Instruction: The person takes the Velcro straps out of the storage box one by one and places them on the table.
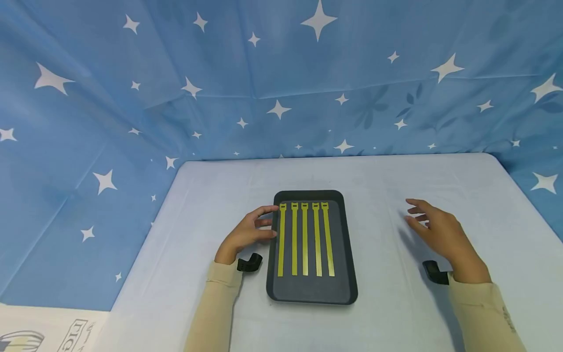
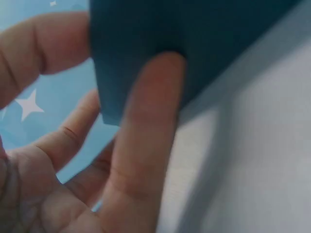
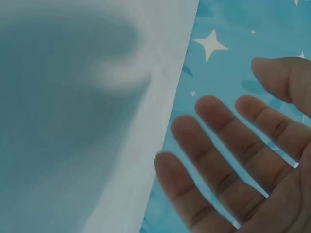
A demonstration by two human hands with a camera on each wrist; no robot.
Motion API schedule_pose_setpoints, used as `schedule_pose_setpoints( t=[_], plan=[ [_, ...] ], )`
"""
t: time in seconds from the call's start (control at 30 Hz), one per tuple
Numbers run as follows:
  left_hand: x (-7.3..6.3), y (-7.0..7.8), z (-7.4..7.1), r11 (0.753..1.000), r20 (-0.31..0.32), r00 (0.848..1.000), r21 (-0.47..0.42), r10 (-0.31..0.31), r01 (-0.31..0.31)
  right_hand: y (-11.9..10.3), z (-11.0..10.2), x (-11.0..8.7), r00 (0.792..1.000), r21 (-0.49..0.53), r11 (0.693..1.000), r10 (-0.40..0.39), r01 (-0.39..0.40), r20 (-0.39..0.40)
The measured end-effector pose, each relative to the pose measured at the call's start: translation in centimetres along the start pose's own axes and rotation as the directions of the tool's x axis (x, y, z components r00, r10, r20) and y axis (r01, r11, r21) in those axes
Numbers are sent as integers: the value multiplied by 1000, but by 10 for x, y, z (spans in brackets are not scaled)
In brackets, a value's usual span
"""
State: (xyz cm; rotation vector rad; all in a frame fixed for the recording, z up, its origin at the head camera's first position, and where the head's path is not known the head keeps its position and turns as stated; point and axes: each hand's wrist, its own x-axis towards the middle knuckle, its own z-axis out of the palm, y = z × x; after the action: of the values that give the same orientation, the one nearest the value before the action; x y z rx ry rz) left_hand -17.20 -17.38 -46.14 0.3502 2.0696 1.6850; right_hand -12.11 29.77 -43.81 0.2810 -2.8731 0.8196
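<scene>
A dark grey rectangular tray lies on the white-covered table. Several yellow-green straps, each with a slotted head at the far end, are laid side by side in it. My left hand holds the tray's left edge. In the left wrist view, the thumb presses against the dark tray wall, and the index fingertip passes behind its edge. Well to the right of the tray, my right hand hovers over the tabletop with loosely bent, spread fingers and nothing in them.
The white tablecloth runs back to a blue curtain with white stars. Black wrist mounts sit near both cuffs. At the lower left corner is a cream printed surface.
</scene>
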Motion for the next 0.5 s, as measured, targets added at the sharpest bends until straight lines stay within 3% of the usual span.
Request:
schedule_pose_setpoints(
  t=[0.17, 0.33, 0.5],
  plan=[
    [1, -9, -2, 999, 2, 1000, -41, 11, -11, 3, 2, 8, 996, 118, 990, -84, 82, 6],
    [0, -14, -4, 997, 16, 1000, -76, 4, -2, 4, 6, 20, 980, 231, 953, -201, 197, -9],
    [0, -17, -6, 998, 29, 999, -68, 20, -18, -2, 5, 31, 975, 366, 914, -213, 173, 70]
  ],
)
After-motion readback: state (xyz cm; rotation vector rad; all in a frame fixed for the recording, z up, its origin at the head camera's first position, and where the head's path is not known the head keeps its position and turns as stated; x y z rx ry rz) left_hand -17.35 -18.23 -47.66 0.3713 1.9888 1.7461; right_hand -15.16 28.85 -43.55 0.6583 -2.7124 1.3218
